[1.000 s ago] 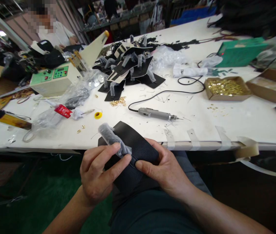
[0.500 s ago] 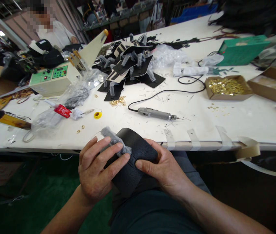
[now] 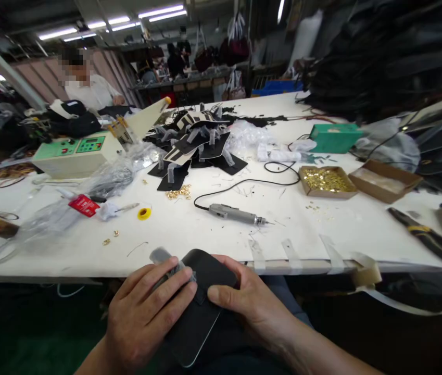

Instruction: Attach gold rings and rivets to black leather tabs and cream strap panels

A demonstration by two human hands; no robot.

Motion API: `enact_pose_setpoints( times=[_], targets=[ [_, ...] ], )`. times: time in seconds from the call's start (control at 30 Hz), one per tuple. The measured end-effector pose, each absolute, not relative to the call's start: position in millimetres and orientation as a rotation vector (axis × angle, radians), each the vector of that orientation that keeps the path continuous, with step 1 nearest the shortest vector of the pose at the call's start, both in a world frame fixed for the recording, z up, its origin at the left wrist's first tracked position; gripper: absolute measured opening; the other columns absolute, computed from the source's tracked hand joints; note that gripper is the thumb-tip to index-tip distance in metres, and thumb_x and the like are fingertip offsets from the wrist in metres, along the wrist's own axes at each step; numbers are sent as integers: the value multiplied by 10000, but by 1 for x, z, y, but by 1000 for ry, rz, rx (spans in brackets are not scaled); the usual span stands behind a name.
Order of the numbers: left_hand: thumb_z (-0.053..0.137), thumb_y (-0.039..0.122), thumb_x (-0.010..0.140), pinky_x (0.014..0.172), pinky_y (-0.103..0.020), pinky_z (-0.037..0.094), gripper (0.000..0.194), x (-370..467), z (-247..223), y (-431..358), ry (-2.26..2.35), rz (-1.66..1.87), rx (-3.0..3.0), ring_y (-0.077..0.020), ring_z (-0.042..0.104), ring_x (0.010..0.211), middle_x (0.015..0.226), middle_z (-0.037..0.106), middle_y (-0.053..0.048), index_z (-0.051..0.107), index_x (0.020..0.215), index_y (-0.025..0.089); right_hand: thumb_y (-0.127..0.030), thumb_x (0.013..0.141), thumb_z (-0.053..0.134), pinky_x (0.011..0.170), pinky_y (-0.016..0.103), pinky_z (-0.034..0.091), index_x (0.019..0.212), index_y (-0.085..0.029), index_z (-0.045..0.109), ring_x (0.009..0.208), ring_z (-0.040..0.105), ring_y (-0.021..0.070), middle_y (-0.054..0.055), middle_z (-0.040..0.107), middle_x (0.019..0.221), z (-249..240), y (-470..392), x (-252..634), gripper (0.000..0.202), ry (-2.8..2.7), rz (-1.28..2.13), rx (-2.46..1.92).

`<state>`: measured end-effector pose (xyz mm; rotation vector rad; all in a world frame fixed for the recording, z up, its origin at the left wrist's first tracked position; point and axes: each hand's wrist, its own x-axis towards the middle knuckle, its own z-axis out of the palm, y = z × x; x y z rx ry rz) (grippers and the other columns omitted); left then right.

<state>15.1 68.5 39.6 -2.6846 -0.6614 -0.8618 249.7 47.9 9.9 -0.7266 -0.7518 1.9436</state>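
Observation:
A black leather piece (image 3: 201,317) with rounded corners is held between both hands, low in front of me. A strap wrapped in clear plastic (image 3: 160,255) is attached to its face. My left hand (image 3: 152,307) lies over the piece, its fingers close together across the wrapped strap. With the thumb on the face near the strap's end and the fingers behind the edge, my right hand (image 3: 240,294) grips the right side. Beyond the hands, a grey electric screwdriver (image 3: 236,214) lies on the white table (image 3: 189,234).
Similar black pieces (image 3: 199,143) are heaped mid-table. Gold parts fill a cardboard box (image 3: 328,182) at right, near a green box (image 3: 333,138). Pliers (image 3: 424,229) lie far right, yellow tape (image 3: 144,213) and a control machine (image 3: 78,156) left. A person (image 3: 91,91) is behind.
The view has tilted up, so the table sits lower. The held piece has flattened from its curved shape and tilted; both hands still hold it.

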Motion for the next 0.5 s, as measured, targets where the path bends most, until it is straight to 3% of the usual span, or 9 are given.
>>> enact_pose_setpoints(
  times=[0.1, 0.2, 0.27, 0.4, 0.5],
  targets=[
    [518, 69, 1044, 1021, -485, 498, 299, 12, 37, 76, -665, -871, -2667, -325, 650, 1295, 1238, 792, -116, 779, 1175, 134, -487, 889, 774, 924, 410, 544, 1343, -243, 633, 1000, 686, 242, 71, 731, 1095, 1, 85, 276, 534, -1164, 1500, -1098],
    [522, 78, 1047, 1035, -476, 489, 294, 9, 33, 80, -679, -881, -2654, -313, 650, 1297, 1224, 799, -109, 781, 1175, 136, -401, 915, 718, 1065, 477, 471, 1284, -239, 678, 1190, 626, 305, 121, 701, 1274, -19, 140, 303, 405, -1641, 651, -1501],
    [524, 86, 1050, 1046, -470, 492, 293, 7, 31, 81, -689, -888, -2659, -302, 648, 1304, 1237, 796, -105, 774, 1195, 134, -403, 903, 721, 1056, 490, 461, 1303, -216, 680, 1223, 610, 341, 146, 681, 1325, -34, 174, 315, 443, -1958, 370, -1708],
    [568, 95, 1033, 1059, -471, 512, 283, 0, 30, 81, -727, -891, -2659, -292, 648, 1323, 1283, 783, -95, 756, 1239, 146, -402, 936, 667, 901, 414, 484, 1226, -206, 717, 1101, 640, 322, 137, 709, 1200, -52, 216, 324, 353, -2254, 227, -1894],
    [620, 98, 1007, 1056, -464, 533, 276, -8, 31, 80, -767, -877, -2642, -284, 657, 1321, 1289, 783, -81, 752, 1241, 162, -376, 959, 624, 819, 370, 463, 1109, -206, 743, 987, 641, 276, 109, 715, 1083, -48, 221, 327, 256, -2151, 449, -1806]
  ],
)
